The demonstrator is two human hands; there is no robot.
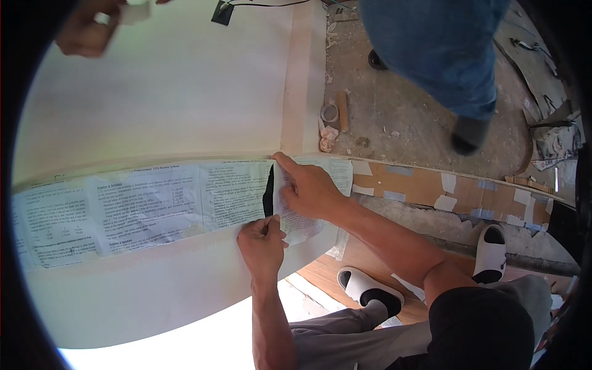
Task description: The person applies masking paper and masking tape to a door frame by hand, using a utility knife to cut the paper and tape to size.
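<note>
Along a pale wall-like panel (166, 105) runs a strip of printed paper sheets (148, 209). A narrow, flat black piece (269, 192) lies upright across the strip; its exact kind I cannot make out. My left hand (264, 245) is closed in a pinch at its lower end, against the paper's bottom edge. My right hand (311, 192) rests on the printed sheets just right of the black piece. Its index finger reaches the strip's top edge near the piece's upper tip, and the other fingers are bent, partly hidden.
Another person's hand (89, 34) with a blurred white item is at top left. A person's jeans-clad leg (431, 52) stands on the dusty floor (394, 129). Nearby are a tape roll (329, 113), a brown tube (343, 111) and a taped cardboard strip (419, 185).
</note>
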